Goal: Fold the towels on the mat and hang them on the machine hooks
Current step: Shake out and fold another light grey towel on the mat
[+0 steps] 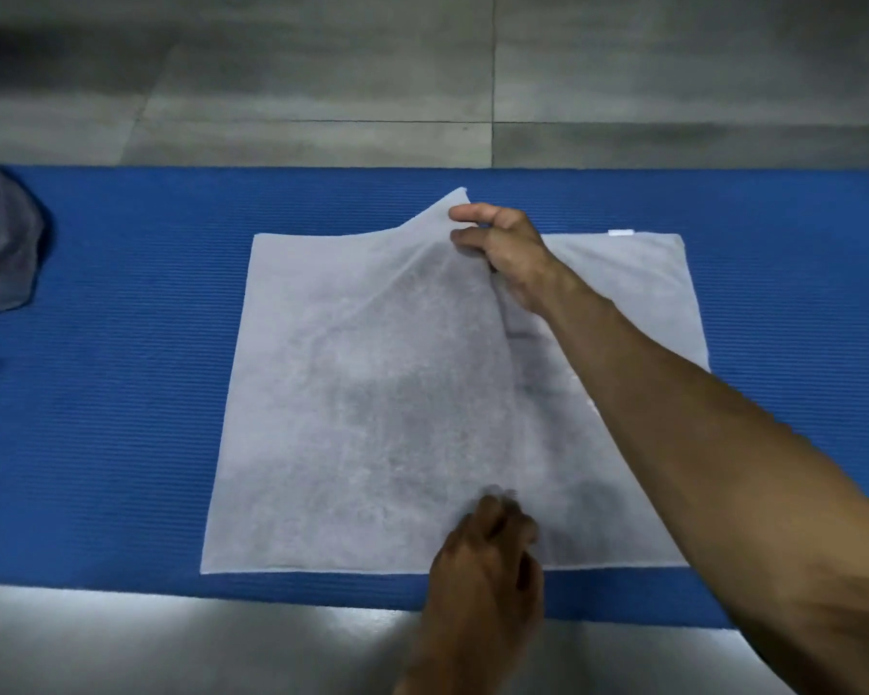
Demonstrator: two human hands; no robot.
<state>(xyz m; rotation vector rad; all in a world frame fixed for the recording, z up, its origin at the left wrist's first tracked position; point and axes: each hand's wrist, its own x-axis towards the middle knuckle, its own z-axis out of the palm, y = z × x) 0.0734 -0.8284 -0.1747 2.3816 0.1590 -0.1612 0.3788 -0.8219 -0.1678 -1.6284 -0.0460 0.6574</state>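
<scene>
— On the blue mat (121, 393) the towel (362, 418) lies half folded; my left hand (487, 539) pinches its near edge.
— And your right hand (502, 253)?
— Gripping the far corner; uneven pulling could skew the fold.

No words or numbers can be read. The dark cap (1, 243) at nine o'clock, lying on the blue mat (121, 393), has pale letters on it, but they are too blurry to make out. The small white tag (621, 232) on the towel's (362, 393) far edge, toward one o'clock, looks blank.
</scene>
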